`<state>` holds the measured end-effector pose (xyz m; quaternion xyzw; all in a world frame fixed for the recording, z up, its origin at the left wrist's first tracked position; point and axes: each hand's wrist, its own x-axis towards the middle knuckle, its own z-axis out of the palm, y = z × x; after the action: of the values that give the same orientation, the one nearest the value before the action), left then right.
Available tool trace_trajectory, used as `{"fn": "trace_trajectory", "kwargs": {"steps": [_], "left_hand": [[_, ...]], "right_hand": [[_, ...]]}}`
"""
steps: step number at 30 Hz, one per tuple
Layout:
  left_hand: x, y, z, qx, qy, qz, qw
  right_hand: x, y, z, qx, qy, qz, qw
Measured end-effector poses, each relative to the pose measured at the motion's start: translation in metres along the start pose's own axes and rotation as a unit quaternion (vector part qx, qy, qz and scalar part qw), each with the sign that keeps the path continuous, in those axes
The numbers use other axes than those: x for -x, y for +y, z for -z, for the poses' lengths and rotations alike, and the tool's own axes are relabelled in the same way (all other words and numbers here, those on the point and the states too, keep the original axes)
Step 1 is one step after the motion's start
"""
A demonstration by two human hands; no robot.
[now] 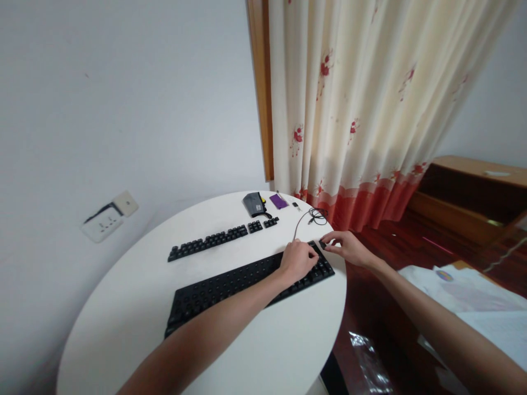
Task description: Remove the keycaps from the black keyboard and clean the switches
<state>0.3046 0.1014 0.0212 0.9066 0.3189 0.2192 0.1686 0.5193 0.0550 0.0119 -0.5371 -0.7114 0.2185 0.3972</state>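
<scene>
A black keyboard (230,282) lies at a slant across the round white table (123,323), with many of its upper key positions bare of caps. Over its right part is my left hand (297,261), thumb and fingertips pressed together close to the keys; whatever is between them is hidden. Just off the keyboard's upper right corner, my right hand (348,248) pinches a small black keycap (323,244). Behind the keyboard, loose black keycaps (212,240) are lined up in a long row, with smaller groups at its right end.
At the table's back sit a grey pouch (253,204), a purple cloth (279,201) and a coiled black cable (318,216). A wall socket (102,224) is at left. Beyond the table's right edge are a curtain (349,109), papers (473,296) and clear plastic packaging (369,362).
</scene>
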Motion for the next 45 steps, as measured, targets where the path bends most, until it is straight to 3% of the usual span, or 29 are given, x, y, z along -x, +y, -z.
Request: {"fn": "trace_trajectory", "kwargs": {"steps": [11, 19, 26, 31, 34, 38, 42, 45], "left_hand": [[0.011, 0.016, 0.002, -0.097, -0.008, -0.039, 0.995], [0.021, 0.015, 0.003, -0.123, -0.01, -0.093, 0.988], [0.027, 0.018, -0.004, -0.129, 0.006, -0.099, 0.987], [0.032, 0.014, 0.014, -0.079, 0.034, -0.077, 0.993], [0.039, -0.002, 0.043, -0.051, 0.075, -0.048, 0.995], [0.058, -0.044, 0.091, -0.045, 0.15, -0.014, 0.988], [0.094, -0.103, 0.137, -0.069, 0.222, 0.044, 0.972], [0.131, -0.159, 0.169, -0.114, 0.269, 0.115, 0.949]], "right_hand": [[0.005, -0.009, -0.005, -0.044, -0.073, 0.003, 0.996], [0.003, -0.024, -0.004, 0.013, -0.109, 0.012, 0.994], [0.011, -0.026, -0.007, 0.119, -0.12, 0.067, 0.983], [0.027, -0.03, -0.005, 0.221, -0.097, 0.055, 0.969], [0.032, -0.03, -0.008, 0.214, -0.068, 0.04, 0.974], [0.036, -0.026, -0.017, 0.21, -0.033, 0.04, 0.976], [0.033, -0.025, -0.021, 0.253, -0.021, 0.048, 0.966], [0.023, -0.031, -0.025, 0.256, 0.041, 0.059, 0.964]]}}
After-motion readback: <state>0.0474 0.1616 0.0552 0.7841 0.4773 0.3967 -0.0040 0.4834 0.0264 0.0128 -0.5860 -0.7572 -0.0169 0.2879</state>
